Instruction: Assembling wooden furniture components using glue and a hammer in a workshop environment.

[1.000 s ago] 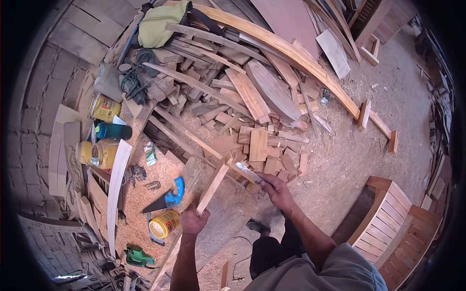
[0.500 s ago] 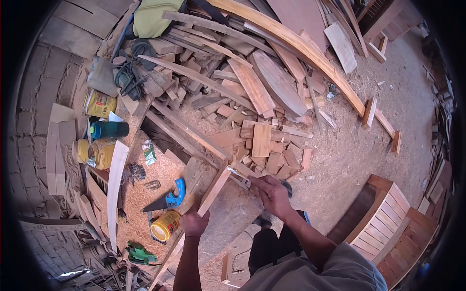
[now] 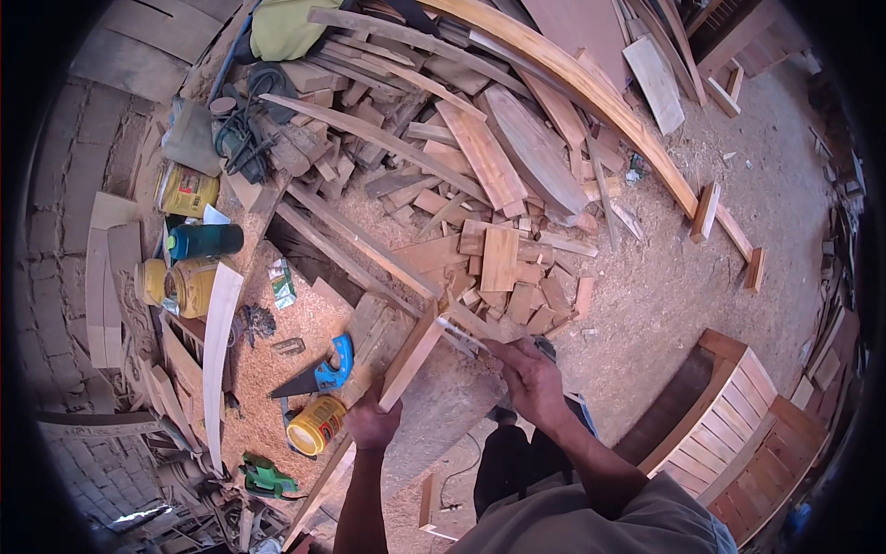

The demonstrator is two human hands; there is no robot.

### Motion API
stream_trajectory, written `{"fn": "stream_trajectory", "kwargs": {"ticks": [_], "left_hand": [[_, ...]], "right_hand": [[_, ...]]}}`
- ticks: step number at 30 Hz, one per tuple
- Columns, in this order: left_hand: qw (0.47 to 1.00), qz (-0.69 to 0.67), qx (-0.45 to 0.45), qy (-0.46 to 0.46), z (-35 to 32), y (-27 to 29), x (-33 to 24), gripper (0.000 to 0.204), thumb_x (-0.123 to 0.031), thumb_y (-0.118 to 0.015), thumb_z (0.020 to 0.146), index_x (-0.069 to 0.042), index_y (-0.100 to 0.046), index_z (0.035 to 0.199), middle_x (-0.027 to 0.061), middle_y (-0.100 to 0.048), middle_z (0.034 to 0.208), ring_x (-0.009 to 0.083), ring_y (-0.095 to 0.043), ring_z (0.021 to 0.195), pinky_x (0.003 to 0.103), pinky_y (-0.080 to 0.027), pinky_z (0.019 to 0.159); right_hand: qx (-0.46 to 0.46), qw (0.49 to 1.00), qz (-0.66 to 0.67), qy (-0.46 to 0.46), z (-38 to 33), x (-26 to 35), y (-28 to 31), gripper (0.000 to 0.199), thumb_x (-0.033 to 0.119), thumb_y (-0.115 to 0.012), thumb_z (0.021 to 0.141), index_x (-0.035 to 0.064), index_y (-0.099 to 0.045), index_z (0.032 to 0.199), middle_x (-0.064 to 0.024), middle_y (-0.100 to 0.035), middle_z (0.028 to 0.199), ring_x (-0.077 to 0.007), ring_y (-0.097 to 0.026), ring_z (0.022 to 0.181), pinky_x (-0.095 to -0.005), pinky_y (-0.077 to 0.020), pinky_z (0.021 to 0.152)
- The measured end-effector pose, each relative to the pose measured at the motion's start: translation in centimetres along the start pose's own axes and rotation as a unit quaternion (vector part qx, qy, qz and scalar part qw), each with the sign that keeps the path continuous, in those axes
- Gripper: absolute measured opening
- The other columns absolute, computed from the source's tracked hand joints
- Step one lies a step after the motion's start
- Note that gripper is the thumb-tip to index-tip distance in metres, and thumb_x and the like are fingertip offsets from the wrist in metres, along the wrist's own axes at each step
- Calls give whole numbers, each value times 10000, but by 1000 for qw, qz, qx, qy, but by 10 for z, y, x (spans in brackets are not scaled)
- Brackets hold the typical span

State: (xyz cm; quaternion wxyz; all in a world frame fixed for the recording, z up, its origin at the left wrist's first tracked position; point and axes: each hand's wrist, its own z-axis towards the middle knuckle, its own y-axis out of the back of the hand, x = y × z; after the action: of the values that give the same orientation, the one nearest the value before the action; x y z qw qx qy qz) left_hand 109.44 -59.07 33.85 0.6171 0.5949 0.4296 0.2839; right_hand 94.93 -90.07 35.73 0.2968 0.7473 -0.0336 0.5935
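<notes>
Head view: bar (image 3: 413, 363) in left hand (image 3: 372, 427), strip (image 3: 464, 336) at its far end.
Bar's long axis runs away from the left hand, slanting right; that hand, closed around its lower part, is nearer. Right hand (image 3: 531, 380) pinches the strip, which points leftward to the bar's tip; contact unclear. Jar (image 3: 316, 426): just left of the left hand.

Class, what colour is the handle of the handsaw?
Blue: the handle shows best in the head view.

Left of the wood strip (image 3: 412, 360) lie the jar (image 3: 317, 426) and, just beyond it, the handsaw (image 3: 325, 378).
</notes>
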Motion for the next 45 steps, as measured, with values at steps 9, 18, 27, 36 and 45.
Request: {"fn": "stream_trajectory", "kwargs": {"ticks": [9,18,27,36,45], "left_hand": [[1000,20,-1,12,-1,8,-20,551,-320,-882,760,-131,-771,1266,161,-802,927,367,-790,817,492,-642,738],[999,35,2,-1,-19,11,-4,615,-388,-864,796,-136,-709,1335,96,-772,1283,352,-790,981,516,-641,832],[978,-16,178,107,-17,28,12,508,-500,-778,880,-108,-750,1202,185,-793,951,396,-775,900,546,-612,829],[986,-46,141,77,6,40,2,462,-493,-796,855,-137,-794,1150,173,-802,1043,375,-775,1002,516,-607,907],[980,-50,165,98,2,50,4,468,-493,-775,867,-152,-802,1186,169,-803,1056,379,-771,1020,518,-603,929]], "right_hand": [[-4,999,-35,13,4,7,17,433,5,-682,919,156,-762,1317,-107,-720,983,-354,-728,906,-449,-589,779],[16,998,-46,42,-6,14,11,418,-67,-641,973,62,-745,1358,-139,-704,999,-262,-686,877,-343,-544,808],[11,980,-112,165,3,-6,20,448,-68,-584,981,46,-722,1392,-233,-729,1156,-370,-704,1084,-404,-552,979],[-85,952,-170,239,24,-29,-24,447,-20,-666,968,132,-750,1380,-163,-707,1110,-363,-656,1002,-456,-539,897],[-83,942,-209,249,20,-23,-14,446,-13,-712,915,175,-772,1315,-96,-689,1085,-327,-647,1006,-443,-539,892]]}}
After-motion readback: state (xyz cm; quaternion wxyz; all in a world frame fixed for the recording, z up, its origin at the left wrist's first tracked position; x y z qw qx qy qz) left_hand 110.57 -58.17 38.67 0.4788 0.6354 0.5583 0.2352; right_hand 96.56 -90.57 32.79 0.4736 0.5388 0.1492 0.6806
